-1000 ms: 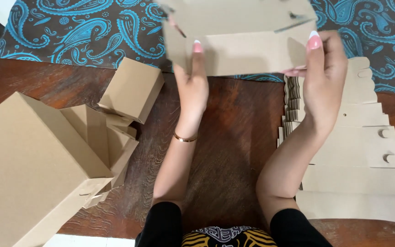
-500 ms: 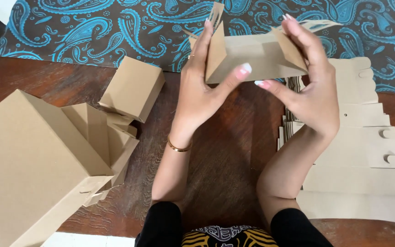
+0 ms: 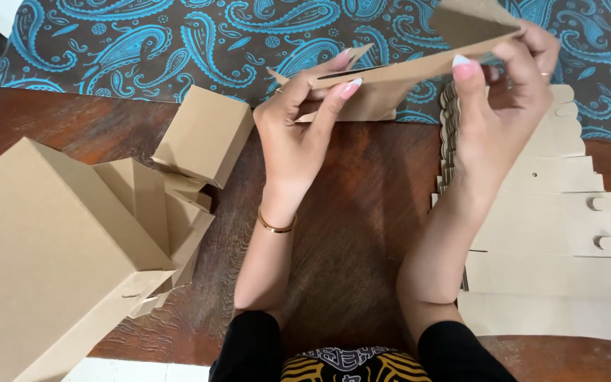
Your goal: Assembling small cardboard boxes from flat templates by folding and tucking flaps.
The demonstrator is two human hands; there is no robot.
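Both my hands were up over the far edge of the table, w/ a flat brown cardboard blank [image 3: 390, 88] held between them. My left hand [image 3: 298, 127] gripped its left end, thumb and fingers clenched on the card, a gold bracelet [image 3: 276, 225] on that wrist. My right hand [image 3: 503, 92] grasped the right end, thumb pressed on the near face, fingers wrapped over the top where a flap [image 3: 472, 25] stood up folded. The blank was tilted, right end higher than left, off the table and above the boundary between wood and cloth.

Under it lay the dark wooden table [image 3: 362, 240], and beyond that a brown cloth w/ blue paisley pattern [image 3: 178, 42].

To the right, just beside my right forearm, a stack of flat unfolded blanks [image 3: 546, 233] lay fanned out toward me, some w/ small round tabs at the right edge. Their corrugated edges showed near my right wrist.

To the left, well apart from my hands, a small folded box [image 3: 206, 134] sat tilted near the cloth edge. Nearer me was a big folded box [image 3: 44, 247] at the table's left corner, and between the two lay more folded boxes [image 3: 164, 212] leaning on each other, approx. three, couldn't count exactly.
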